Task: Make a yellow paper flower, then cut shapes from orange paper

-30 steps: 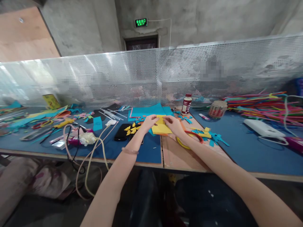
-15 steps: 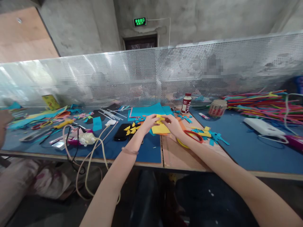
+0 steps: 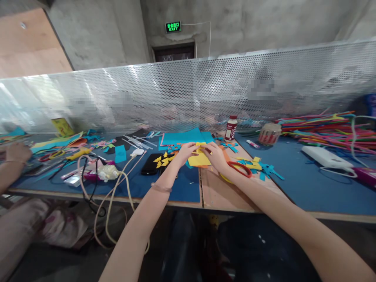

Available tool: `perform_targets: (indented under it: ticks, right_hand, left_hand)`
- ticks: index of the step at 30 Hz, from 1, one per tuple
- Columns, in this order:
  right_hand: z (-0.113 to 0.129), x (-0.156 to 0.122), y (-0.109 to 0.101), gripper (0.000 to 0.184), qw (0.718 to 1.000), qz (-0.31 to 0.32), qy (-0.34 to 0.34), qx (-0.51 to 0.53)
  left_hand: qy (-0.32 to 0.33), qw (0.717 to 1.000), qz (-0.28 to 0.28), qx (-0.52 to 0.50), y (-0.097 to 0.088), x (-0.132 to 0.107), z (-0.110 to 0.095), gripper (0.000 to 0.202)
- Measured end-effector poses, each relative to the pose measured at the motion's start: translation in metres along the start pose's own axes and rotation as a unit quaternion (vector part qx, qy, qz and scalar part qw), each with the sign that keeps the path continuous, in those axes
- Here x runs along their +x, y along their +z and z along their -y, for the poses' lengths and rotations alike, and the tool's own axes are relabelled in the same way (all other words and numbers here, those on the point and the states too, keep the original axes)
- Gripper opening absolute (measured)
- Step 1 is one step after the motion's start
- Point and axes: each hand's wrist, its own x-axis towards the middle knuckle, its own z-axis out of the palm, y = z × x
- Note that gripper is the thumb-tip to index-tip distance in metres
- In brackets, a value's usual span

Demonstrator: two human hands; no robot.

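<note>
A yellow paper sheet (image 3: pixel 198 159) lies on the table just past the seam between the blue mats. My left hand (image 3: pixel 185 152) pinches its far left edge and my right hand (image 3: pixel 215 154) pinches its far right edge, fingers closed on the paper. Red-handled scissors (image 3: pixel 240 169) lie just right of my right wrist. Small yellow paper scraps (image 3: pixel 163 159) sit on a black phone (image 3: pixel 150 165) left of my left hand.
Teal paper sheets (image 3: pixel 183 137), a red-capped bottle (image 3: pixel 231 128) and a round tin (image 3: pixel 270 134) stand behind. Coloured pipe cleaners (image 3: pixel 329 131) and a white power bank (image 3: pixel 322 157) lie right. Cables (image 3: pixel 113 188) hang left. Another person's hand (image 3: pixel 16 153) rests far left. A perforated metal screen (image 3: pixel 188 92) backs the table.
My hands stay on the yellow paper, shifting slightly along its far edge. Another person's hand and forearm have come into view at the far left.
</note>
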Motion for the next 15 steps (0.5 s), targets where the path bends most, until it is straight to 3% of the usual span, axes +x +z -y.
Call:
perform_targets:
  ticks: [9,15]
  right_hand:
    - [-0.0038,0.0014,-0.0041,0.020,0.989,0.000,-0.063,-0.134]
    - [-0.0026,0.0006,-0.0056,0.020,0.985,0.007,-0.087,-0.146]
  left_hand:
    - [0.000,1.000,0.011,-0.008,-0.0018,0.0023,0.0049,0.022]
    - [-0.001,1.000,0.014,-0.014,-0.0026,0.0037,0.0080,0.022]
